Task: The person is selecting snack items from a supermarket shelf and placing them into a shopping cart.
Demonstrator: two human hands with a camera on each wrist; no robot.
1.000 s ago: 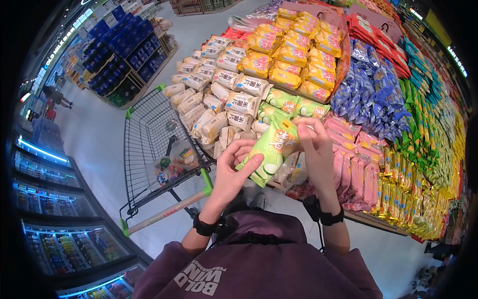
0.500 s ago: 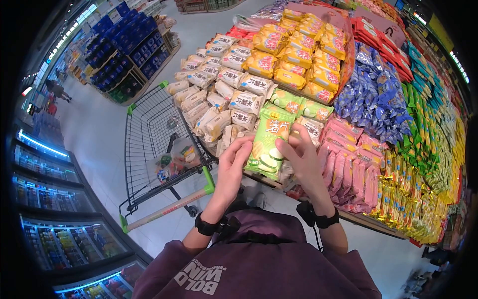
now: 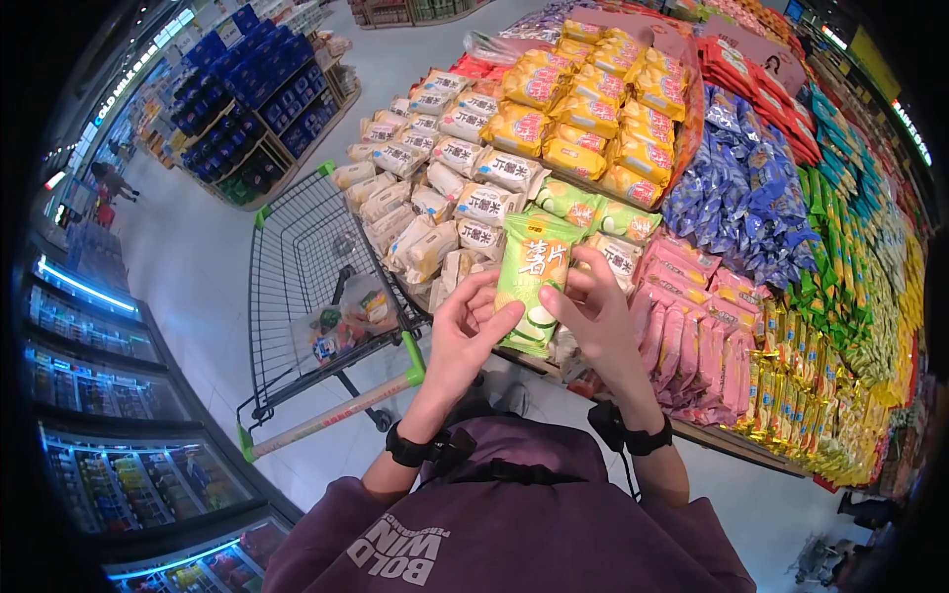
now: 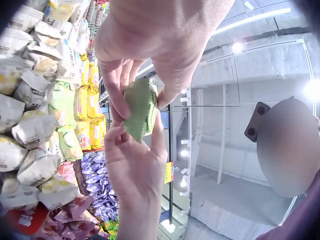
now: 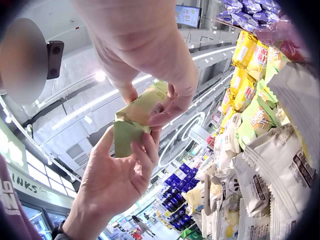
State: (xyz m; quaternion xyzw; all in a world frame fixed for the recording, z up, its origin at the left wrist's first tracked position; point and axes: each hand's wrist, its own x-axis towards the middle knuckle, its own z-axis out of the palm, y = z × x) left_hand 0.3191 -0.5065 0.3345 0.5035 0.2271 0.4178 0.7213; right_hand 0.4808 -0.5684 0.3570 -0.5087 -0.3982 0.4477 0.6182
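Note:
A green bag of potato chips [image 3: 535, 267], with cucumber slices pictured on its front, is held upright between both hands. My left hand [image 3: 468, 318] grips its lower left edge, thumb on the front and fingers behind. On the other side my right hand [image 3: 596, 314] pinches the bag, its thumb pressing the printed face. In the left wrist view the chip bag [image 4: 140, 110] appears end-on between the two hands. The right wrist view shows the chip bag's back [image 5: 145, 107] with fingers curled against it. More green bags [image 3: 568, 201] lie on the display just beyond.
White bags [image 3: 484, 205], yellow bags [image 3: 573, 119], blue bags [image 3: 736, 178] and pink bags [image 3: 687, 336] are piled on the display. A shopping cart [image 3: 297, 257] with a plastic bag inside stands at the left. Glass-fronted coolers [image 3: 109, 395] line the far left.
The chip bag has turned from a tilt to nearly upright, its front facing me. My right hand has come down from its top corner to the side. The left hand's grip has shifted slightly.

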